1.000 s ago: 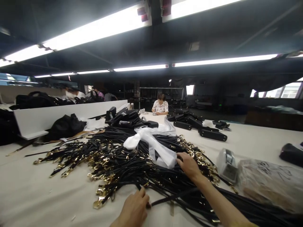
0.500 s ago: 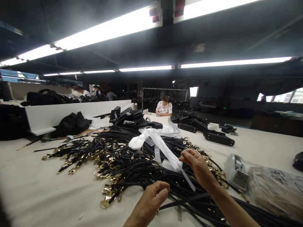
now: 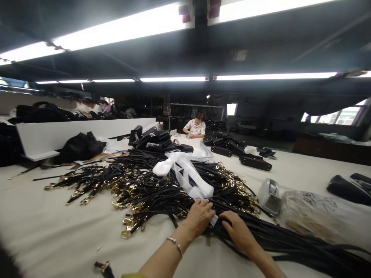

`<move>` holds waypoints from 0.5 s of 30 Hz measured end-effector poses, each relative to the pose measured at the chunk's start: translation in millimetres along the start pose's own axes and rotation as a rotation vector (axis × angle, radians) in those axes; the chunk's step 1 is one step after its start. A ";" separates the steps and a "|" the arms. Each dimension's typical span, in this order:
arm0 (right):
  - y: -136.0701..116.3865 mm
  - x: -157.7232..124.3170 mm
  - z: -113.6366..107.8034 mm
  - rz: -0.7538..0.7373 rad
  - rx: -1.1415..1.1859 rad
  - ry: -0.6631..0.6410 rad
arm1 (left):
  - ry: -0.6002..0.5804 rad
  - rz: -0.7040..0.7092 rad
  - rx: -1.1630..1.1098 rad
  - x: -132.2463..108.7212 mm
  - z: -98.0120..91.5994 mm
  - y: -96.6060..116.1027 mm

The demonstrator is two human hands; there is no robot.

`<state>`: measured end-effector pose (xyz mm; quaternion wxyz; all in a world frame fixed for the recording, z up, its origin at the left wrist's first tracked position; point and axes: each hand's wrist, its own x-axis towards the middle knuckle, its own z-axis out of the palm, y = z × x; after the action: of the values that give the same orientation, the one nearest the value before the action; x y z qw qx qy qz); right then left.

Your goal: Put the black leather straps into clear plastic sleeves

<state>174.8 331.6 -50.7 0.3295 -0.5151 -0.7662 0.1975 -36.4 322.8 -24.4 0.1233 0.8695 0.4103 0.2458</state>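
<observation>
Black straps (image 3: 174, 200) with gold clasps lie in a wide heap on the table. Across them runs a crumpled white strip (image 3: 199, 187), and its near end passes under my left hand (image 3: 199, 216). That hand's fingers are bent over the strip and the straps beneath, with a small white end showing beside them. My right hand (image 3: 237, 231) is just to the right, its thumb and fingers closed at the black straps. Its fingertips are partly hidden among them. A loose gold-clasped strap end (image 3: 104, 268) shows at the bottom left.
At right stand a tape dispenser (image 3: 269, 197) and a filled clear plastic bag (image 3: 321, 216). Black bag pieces (image 3: 156, 139) are piled behind the straps, more (image 3: 255, 161) to the right. A white partition (image 3: 72, 133) stands left. A person (image 3: 195, 126) sits across the table.
Both hands have come together over the straps; my right hand has let go of the white strip's end and moved down. My left hand has moved forward onto it. The view has turned slightly right.
</observation>
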 end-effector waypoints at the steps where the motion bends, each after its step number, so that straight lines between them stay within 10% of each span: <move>1: 4.4 -6.4 3.4 -0.024 -0.010 -0.008 | -0.014 0.015 -0.011 8.3 3.5 -3.8; 8: 25.2 -17.8 14.9 -0.090 -0.038 0.004 | 0.125 -0.116 -0.260 8.3 -20.4 -16.5; 15: -8.4 -19.5 16.9 -0.172 -0.071 -0.022 | 0.500 -0.334 -0.523 -81.4 -167.6 -21.3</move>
<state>162.2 311.0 -63.0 0.3182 -0.4565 -0.8178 0.1467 -183.1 275.4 82.4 0.2752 0.6433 0.4868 0.5229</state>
